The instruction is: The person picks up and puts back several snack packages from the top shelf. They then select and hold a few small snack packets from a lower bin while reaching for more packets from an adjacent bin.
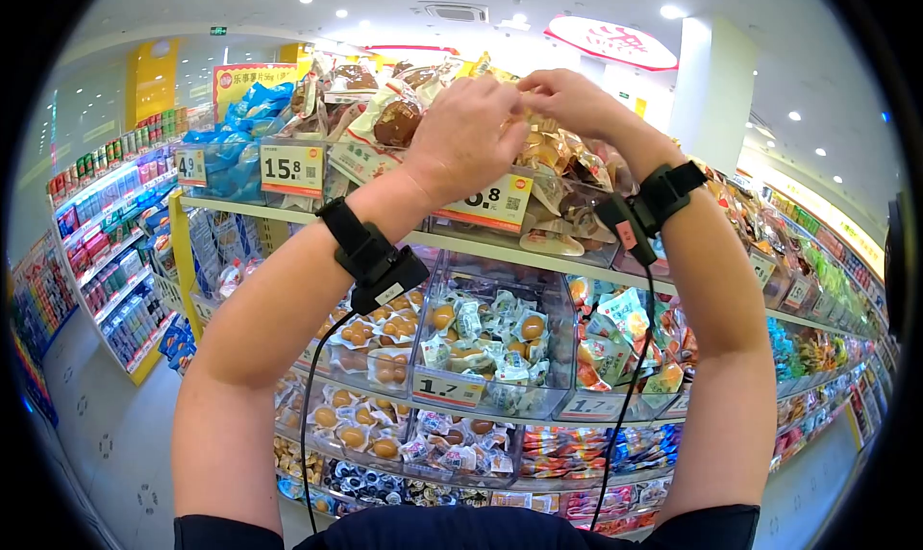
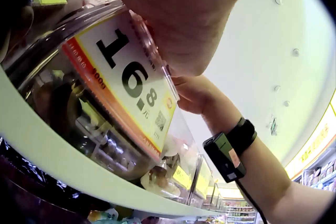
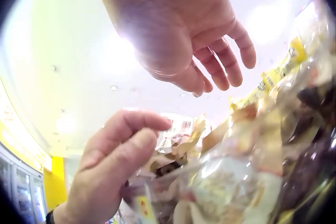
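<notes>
Above a clear bin of wrapped snacks, my left hand [image 1: 469, 135] is raised with its back to the head view. In the right wrist view the left hand [image 3: 113, 161] shows its thumb and bent index finger apart beside the packets [image 3: 236, 182], nothing visible between them. My right hand [image 1: 575, 103] is close by on the right; the right wrist view has the right hand [image 3: 184, 35] over the packets, fingers loosely bent and holding nothing. A price card [image 2: 123, 85] reading 16.8 fronts the bin, under the left hand [image 2: 178, 19].
Blue packets [image 1: 245, 127] and a 15.8 price card [image 1: 292, 168] are at the left of the top shelf. Lower bins hold wrapped eggs [image 1: 361, 430] and colourful packets [image 1: 630, 329]. A drinks shelf [image 1: 115, 252] stands further left, beyond a floor aisle [image 1: 106, 435].
</notes>
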The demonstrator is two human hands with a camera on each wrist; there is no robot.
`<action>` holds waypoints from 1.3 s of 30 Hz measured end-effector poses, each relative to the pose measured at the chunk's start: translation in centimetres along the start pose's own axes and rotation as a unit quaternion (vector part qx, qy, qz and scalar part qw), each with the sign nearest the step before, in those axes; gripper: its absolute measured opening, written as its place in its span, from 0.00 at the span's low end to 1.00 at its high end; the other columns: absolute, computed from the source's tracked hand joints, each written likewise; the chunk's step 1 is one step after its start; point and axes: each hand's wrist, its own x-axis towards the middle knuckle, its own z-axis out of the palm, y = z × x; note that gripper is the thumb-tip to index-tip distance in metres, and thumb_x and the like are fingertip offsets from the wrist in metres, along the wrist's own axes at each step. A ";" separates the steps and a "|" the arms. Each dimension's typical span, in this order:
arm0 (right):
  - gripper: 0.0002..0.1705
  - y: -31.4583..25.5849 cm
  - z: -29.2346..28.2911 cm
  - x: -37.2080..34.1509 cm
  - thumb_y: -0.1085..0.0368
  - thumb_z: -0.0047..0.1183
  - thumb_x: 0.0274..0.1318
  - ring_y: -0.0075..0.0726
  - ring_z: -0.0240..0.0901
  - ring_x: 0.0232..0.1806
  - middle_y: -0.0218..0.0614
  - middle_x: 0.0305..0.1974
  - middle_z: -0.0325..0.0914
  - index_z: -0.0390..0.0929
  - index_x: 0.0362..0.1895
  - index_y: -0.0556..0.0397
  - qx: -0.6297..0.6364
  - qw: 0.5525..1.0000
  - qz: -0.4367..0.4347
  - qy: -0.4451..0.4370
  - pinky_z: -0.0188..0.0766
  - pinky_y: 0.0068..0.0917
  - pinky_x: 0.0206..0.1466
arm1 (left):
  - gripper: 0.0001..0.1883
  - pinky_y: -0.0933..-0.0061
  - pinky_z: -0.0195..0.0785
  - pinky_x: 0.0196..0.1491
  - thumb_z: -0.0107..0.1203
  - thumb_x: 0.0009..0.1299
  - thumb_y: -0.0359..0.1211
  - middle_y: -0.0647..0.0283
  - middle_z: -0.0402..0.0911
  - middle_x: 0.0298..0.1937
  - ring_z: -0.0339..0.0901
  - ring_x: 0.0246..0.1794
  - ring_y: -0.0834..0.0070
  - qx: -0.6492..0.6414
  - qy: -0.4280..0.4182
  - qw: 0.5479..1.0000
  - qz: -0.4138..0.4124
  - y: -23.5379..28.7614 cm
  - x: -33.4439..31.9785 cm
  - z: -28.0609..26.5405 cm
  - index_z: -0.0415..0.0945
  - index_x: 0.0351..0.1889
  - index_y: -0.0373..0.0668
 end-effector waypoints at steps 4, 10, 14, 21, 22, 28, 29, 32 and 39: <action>0.14 2.0 -4.0 -1.1 0.63 0.52 0.53 0.39 0.77 0.37 0.43 0.34 0.81 0.80 0.40 0.59 -0.166 0.984 0.021 -0.068 0.72 0.30 0.43 | 0.13 0.60 0.63 0.53 0.53 0.65 0.39 0.55 0.76 0.42 0.71 0.47 0.57 0.018 -0.027 0.999 0.003 0.2 -0.4 0.6 0.75 0.37 0.38; 0.22 3.3 -2.5 -1.4 0.57 0.53 0.52 0.41 0.75 0.44 0.44 0.44 0.78 0.77 0.51 0.51 -0.174 0.973 0.070 -0.131 0.70 0.34 0.50 | 0.12 0.61 0.62 0.54 0.51 0.66 0.39 0.56 0.76 0.43 0.70 0.48 0.59 0.020 -0.041 0.999 0.002 0.2 -0.6 0.9 0.75 0.37 0.39; 0.25 1.5 -1.8 -0.2 0.54 0.51 0.53 0.42 0.75 0.42 0.43 0.44 0.78 0.75 0.55 0.47 -0.245 0.923 0.140 -0.262 0.71 0.37 0.48 | 0.11 0.62 0.62 0.54 0.50 0.67 0.39 0.58 0.75 0.42 0.70 0.47 0.60 0.028 -0.048 0.998 0.007 0.3 -0.5 0.7 0.75 0.37 0.41; 0.06 2.5 -4.4 -1.5 0.71 0.51 0.45 0.33 0.77 0.29 0.39 0.31 0.77 0.71 0.31 0.59 -0.240 0.955 0.102 -0.140 0.71 0.27 0.31 | 0.10 0.62 0.61 0.53 0.49 0.67 0.38 0.60 0.75 0.42 0.70 0.47 0.62 0.031 -0.030 0.999 0.031 -0.1 -0.7 1.0 0.74 0.37 0.42; 0.06 2.6 -5.2 -2.0 0.72 0.50 0.45 0.32 0.77 0.29 0.38 0.30 0.77 0.71 0.31 0.58 -0.188 0.968 0.106 -0.125 0.71 0.27 0.30 | 0.10 0.62 0.61 0.53 0.49 0.67 0.38 0.60 0.75 0.42 0.69 0.48 0.62 0.030 -0.026 0.999 0.032 -0.1 -0.7 1.0 0.74 0.38 0.42; 0.05 3.0 -7.9 -4.9 0.72 0.46 0.47 0.24 0.76 0.29 0.32 0.26 0.76 0.72 0.30 0.58 0.013 0.992 0.108 -0.057 0.72 0.21 0.31 | 0.11 0.61 0.61 0.56 0.51 0.67 0.38 0.56 0.74 0.47 0.69 0.52 0.59 0.026 0.004 0.999 0.032 0.1 -0.8 1.1 0.75 0.39 0.40; 0.06 2.9 -8.0 -5.2 0.68 0.49 0.50 0.22 0.76 0.29 0.31 0.27 0.76 0.73 0.31 0.57 0.035 0.991 0.118 -0.049 0.72 0.20 0.31 | 0.12 0.61 0.61 0.57 0.51 0.67 0.38 0.55 0.74 0.48 0.69 0.53 0.59 0.024 0.005 0.999 0.029 0.2 -0.8 1.1 0.75 0.39 0.39; 0.09 3.0 -7.5 -6.3 0.63 0.54 0.52 0.21 0.75 0.28 0.29 0.26 0.76 0.74 0.32 0.55 0.076 0.992 0.099 -0.026 0.71 0.18 0.30 | 0.12 0.60 0.61 0.57 0.52 0.66 0.37 0.54 0.73 0.49 0.69 0.54 0.58 0.021 -0.002 0.999 0.025 0.2 -0.8 1.0 0.75 0.40 0.39; 0.17 2.4 -6.2 -6.4 0.58 0.58 0.51 0.22 0.73 0.34 0.33 0.34 0.78 0.74 0.39 0.57 -0.035 0.997 0.058 -0.032 0.67 0.19 0.33 | 0.11 0.60 0.62 0.57 0.52 0.66 0.36 0.54 0.73 0.49 0.69 0.54 0.57 0.020 -0.008 1.000 0.017 0.2 -0.8 1.1 0.75 0.40 0.39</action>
